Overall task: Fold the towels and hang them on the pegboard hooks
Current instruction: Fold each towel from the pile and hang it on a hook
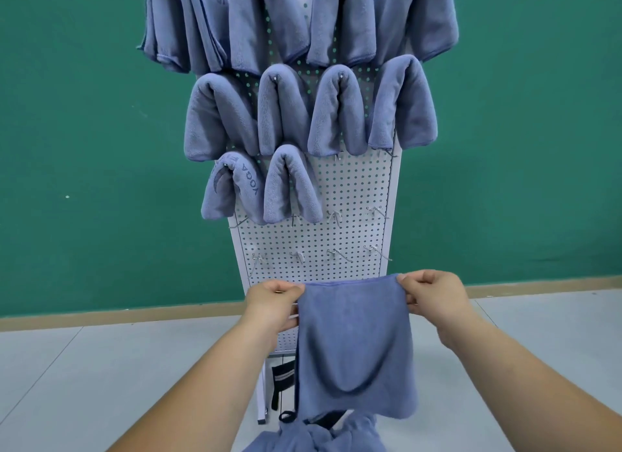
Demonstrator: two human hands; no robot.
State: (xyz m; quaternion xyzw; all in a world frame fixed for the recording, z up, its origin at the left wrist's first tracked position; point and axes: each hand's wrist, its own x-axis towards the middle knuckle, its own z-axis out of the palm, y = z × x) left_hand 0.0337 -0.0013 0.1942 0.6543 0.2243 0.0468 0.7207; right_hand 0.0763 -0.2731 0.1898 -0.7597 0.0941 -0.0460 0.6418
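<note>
I hold the towel [353, 344] in the lower middle of the frame, in front of the pegboard [313, 243]. My left hand [274, 300] pinches its top left corner. My right hand [434, 295] pinches the top right one. I should keep the top edge tight and flat, then bring the corners together evenly before reaching for an empty hook [335, 216]. The towel hangs straight down, long side up and down.

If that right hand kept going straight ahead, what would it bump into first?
The right hand would probably meet the white perforated pegboard near its bare lower hooks; depth is unclear.
</note>
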